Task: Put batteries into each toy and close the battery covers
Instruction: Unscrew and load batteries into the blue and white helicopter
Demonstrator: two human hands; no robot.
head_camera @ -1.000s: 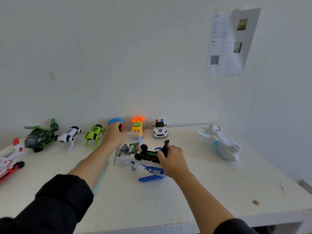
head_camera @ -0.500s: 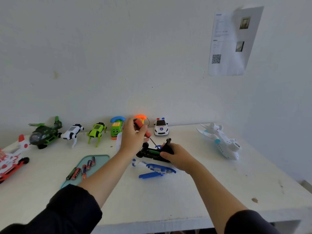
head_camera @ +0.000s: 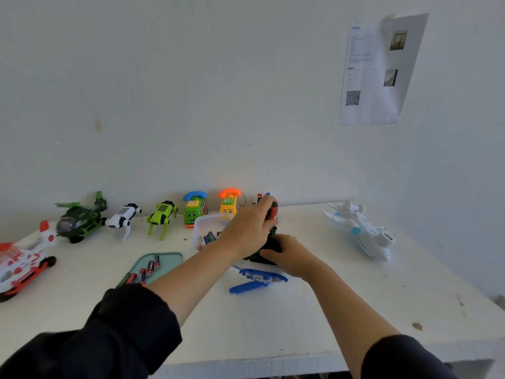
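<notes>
My left hand [head_camera: 250, 227] grips a screwdriver with a red and black handle [head_camera: 272, 210], held upright over the toy. My right hand [head_camera: 289, 257] holds a black and blue toy helicopter [head_camera: 259, 274] that lies upside down on the white table [head_camera: 314, 318]; its blue rotor sticks out toward me. The screwdriver's tip is hidden between my hands. A clear box of batteries [head_camera: 207, 233] sits just left of my left hand. Several loose batteries [head_camera: 149, 269] lie on a teal tray [head_camera: 169, 259].
Along the wall stand a green helicopter [head_camera: 80, 218], a white robot dog [head_camera: 123, 217], a green robot dog [head_camera: 161, 216], a green phone toy [head_camera: 194, 209], an orange phone toy [head_camera: 229, 202] and a partly hidden police car [head_camera: 259, 197]. A white plane [head_camera: 360, 231] lies right; a red-white helicopter [head_camera: 21, 258] far left.
My left hand picked up the screwdriver from behind the box and carried it right, down onto the toy. My right hand has stayed on the toy helicopter.
</notes>
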